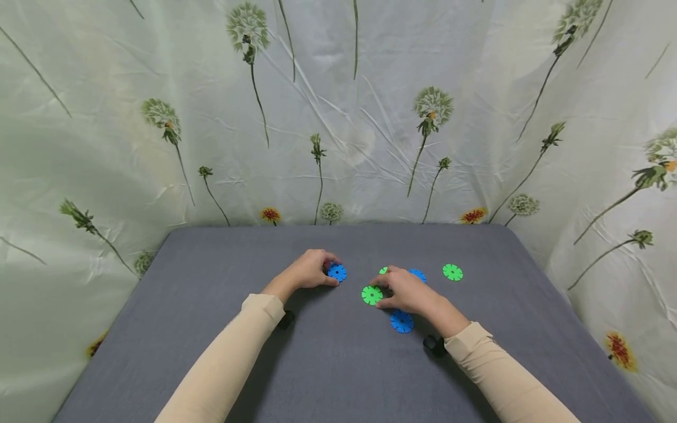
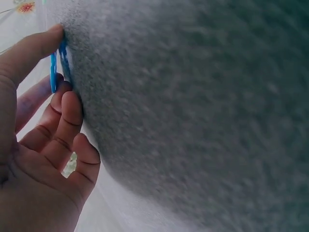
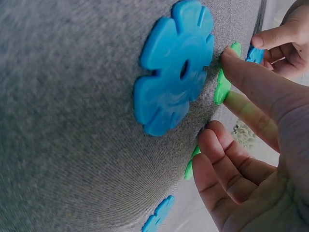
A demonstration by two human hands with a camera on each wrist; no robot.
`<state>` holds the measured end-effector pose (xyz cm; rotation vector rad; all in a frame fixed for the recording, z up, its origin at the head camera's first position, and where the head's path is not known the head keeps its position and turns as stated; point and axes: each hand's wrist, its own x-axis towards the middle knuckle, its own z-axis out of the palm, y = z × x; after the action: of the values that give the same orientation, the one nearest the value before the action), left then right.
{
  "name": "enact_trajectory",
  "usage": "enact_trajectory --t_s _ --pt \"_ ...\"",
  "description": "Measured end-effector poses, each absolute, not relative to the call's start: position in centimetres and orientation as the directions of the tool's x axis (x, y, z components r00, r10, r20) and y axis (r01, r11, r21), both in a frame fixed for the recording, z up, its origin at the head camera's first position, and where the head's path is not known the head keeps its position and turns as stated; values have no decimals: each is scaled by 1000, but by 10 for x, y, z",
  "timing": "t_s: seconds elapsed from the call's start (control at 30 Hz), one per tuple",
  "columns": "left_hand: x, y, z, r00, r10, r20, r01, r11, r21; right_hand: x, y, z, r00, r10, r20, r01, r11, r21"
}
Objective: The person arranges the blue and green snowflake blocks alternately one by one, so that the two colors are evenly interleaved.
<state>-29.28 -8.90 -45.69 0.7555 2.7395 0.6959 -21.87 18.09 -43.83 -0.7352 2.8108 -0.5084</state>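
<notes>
My left hand [image 1: 309, 270] pinches a blue notched, flower-shaped disc [image 1: 341, 276] between thumb and fingers, low over the grey table. In the left wrist view this disc [image 2: 53, 72] stands edge-on between thumb and fingertips. To its right, my right hand [image 1: 408, 292] holds a green disc [image 1: 367, 298] of the same shape by its edge. The right wrist view has thumb and index finger at opposite ends of that green disc [image 3: 222, 89]. Another blue disc [image 1: 398, 326] lies just in front of the right hand. Behind that hand, a second green disc [image 1: 383, 270] is mostly hidden.
Beyond the right hand lies a partly covered blue disc [image 1: 419, 274], with a green disc [image 1: 448, 275] farther right. The grey cloth-covered table [image 1: 328, 376] ends at a flower-printed curtain [image 1: 349, 176]. Dark wrist devices sit under both forearms.
</notes>
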Motion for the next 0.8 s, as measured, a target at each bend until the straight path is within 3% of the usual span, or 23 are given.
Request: enact_trajectory --t_s 0.8 --pt "-282 -175 -456 -901 434 -16 365 777 513 -218 181 -440 -865 -490 -110 -417 823 -387"
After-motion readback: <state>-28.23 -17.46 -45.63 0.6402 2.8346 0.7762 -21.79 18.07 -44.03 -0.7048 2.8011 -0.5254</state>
